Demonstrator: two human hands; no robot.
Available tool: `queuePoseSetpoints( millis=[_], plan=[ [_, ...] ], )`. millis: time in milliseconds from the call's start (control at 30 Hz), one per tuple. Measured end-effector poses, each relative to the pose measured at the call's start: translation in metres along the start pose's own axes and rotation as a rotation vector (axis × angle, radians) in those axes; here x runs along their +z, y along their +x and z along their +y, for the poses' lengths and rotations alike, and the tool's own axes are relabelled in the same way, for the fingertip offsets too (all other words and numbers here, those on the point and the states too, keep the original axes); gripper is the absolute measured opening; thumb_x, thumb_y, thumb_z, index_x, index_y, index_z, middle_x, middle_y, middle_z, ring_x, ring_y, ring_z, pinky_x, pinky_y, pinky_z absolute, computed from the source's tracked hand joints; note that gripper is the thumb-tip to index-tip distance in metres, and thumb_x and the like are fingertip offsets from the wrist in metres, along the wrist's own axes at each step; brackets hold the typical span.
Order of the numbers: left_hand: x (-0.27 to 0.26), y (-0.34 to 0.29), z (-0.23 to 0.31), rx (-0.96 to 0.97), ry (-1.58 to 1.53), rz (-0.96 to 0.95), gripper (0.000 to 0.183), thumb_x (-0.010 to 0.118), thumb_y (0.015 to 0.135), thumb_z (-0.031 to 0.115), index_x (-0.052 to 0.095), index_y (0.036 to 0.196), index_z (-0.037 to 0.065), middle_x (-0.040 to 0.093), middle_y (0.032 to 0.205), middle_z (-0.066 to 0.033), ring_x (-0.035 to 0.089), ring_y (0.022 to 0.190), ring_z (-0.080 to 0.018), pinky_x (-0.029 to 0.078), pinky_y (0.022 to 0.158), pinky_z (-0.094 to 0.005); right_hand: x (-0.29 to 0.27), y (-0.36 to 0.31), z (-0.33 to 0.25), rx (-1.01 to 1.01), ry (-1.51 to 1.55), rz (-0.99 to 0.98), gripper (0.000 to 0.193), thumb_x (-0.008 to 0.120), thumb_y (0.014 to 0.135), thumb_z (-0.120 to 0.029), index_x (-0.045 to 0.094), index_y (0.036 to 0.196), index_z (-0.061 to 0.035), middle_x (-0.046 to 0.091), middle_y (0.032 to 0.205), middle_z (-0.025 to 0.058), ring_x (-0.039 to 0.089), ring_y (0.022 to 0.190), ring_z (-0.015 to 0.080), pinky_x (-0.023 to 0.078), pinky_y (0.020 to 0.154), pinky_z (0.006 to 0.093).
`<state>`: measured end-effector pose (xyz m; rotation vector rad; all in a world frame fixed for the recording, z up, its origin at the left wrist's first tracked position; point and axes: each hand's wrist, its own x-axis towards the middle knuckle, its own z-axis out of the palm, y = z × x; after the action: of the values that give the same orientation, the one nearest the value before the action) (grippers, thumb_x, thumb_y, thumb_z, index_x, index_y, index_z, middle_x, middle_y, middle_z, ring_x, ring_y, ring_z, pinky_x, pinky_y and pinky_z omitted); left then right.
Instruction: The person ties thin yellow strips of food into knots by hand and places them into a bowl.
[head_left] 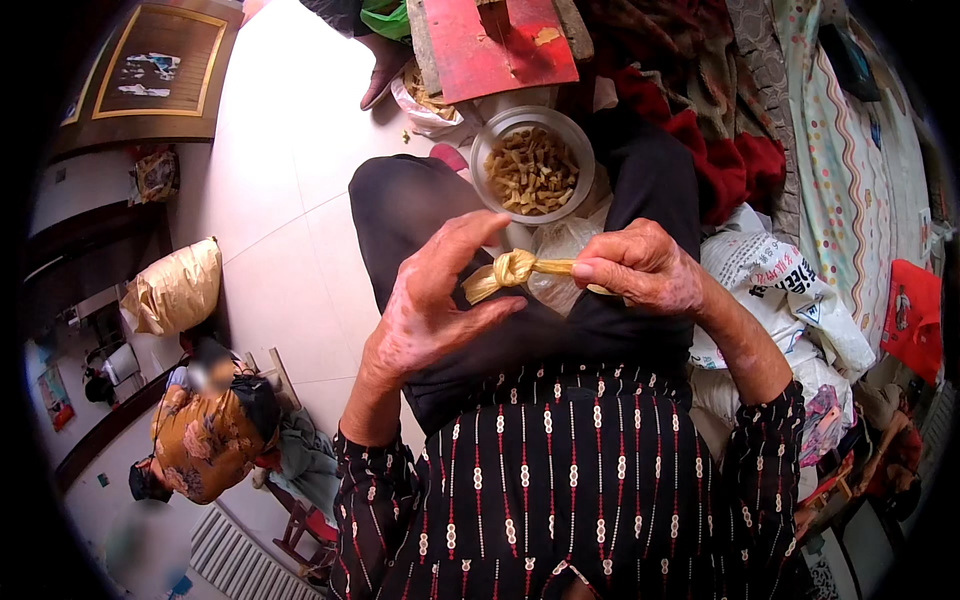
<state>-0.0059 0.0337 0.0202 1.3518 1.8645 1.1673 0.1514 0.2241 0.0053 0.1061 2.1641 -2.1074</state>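
Above my lap, a pale yellow, wrinkled strip (515, 267) is tied in a knot, with a short frayed tail to its left. My right hand (640, 267) pinches the strip's narrow right end between thumb and fingers. Around the knot's left side is my left hand (440, 285), thumb and fingers spread apart; no firm hold shows there. Just beyond my hands, a round white tub (487, 135) holds many short yellow-brown pieces (535, 172). Beneath the strip, crumpled clear plastic (557, 265) lies between my legs.
A worn red board (500, 55) stands beyond the tub, beside a white bag (425, 115) of yellowish pieces. White printed sacks (790, 290) and dark red cloth (750, 170) lie at right. A person in a floral top (205, 435) and a tan sack (180, 285) are at left.
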Motion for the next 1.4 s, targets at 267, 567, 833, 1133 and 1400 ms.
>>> queuePoseSetpoints(
  millis=[267, 567, 833, 1133, 1400],
  plan=[
    [0.011, 0.020, 0.015, 0.309, 0.634, -0.182, 0.033, 0.069, 0.070, 0.011, 0.060, 0.101, 0.007, 0.051, 0.121, -0.0124, 0.050, 0.112, -0.0268, 0.028, 0.104, -0.0486, -0.008, 0.000, 0.004, 0.028, -0.082, -0.019, 0.022, 0.055, 0.090, -0.017, 0.061, 0.080, 0.0011, 0.050, 0.058, 0.0069, 0.047, 0.052, 0.0110, 0.036, 0.049, 0.0287],
    [-0.017, -0.011, 0.028, -0.053, -0.176, -0.695, 0.004, 0.051, 0.081, 0.001, 0.052, 0.085, 0.001, 0.050, 0.075, -0.0090, 0.051, 0.065, -0.0196, 0.043, 0.060, -0.0261, 0.007, -0.022, 0.002, -0.282, -0.131, -0.180, 0.017, 0.053, 0.090, -0.014, 0.059, 0.086, 0.0013, 0.054, 0.062, 0.0105, 0.055, 0.050, 0.0243, 0.041, 0.048, 0.0344],
    [-0.065, -0.005, 0.012, 0.144, -0.035, -0.561, 0.008, 0.057, 0.081, 0.000, 0.050, 0.084, -0.002, 0.048, 0.070, -0.0109, 0.055, 0.059, -0.0269, 0.044, 0.049, -0.0356, 0.015, 0.001, -0.003, -0.466, -0.341, -0.054, 0.018, 0.051, 0.091, -0.015, 0.057, 0.086, 0.0010, 0.052, 0.063, 0.0093, 0.053, 0.051, 0.0216, 0.041, 0.047, 0.0330],
    [-0.053, 0.084, -0.046, -0.112, 0.022, -0.081, 0.017, 0.049, 0.093, 0.012, 0.057, 0.099, -0.002, 0.052, 0.069, -0.0033, 0.050, 0.063, -0.0094, 0.042, 0.057, -0.0239, -0.063, 0.077, 0.021, -0.254, -0.377, 0.153, 0.024, 0.052, 0.093, -0.020, 0.059, 0.084, 0.0016, 0.047, 0.061, 0.0017, 0.044, 0.057, 0.0069, 0.039, 0.053, 0.0261],
    [-0.051, 0.150, -0.102, -0.093, 0.002, -0.060, 0.025, 0.055, 0.091, 0.024, 0.061, 0.090, 0.000, 0.048, 0.067, 0.0032, 0.042, 0.061, -0.0050, 0.036, 0.053, -0.0207, -0.104, 0.124, 0.047, -0.179, -0.215, 0.216, 0.029, 0.054, 0.092, -0.027, 0.064, 0.079, -0.0026, 0.047, 0.060, -0.0069, 0.042, 0.057, 0.0029, 0.036, 0.050, 0.0228]
  ],
)
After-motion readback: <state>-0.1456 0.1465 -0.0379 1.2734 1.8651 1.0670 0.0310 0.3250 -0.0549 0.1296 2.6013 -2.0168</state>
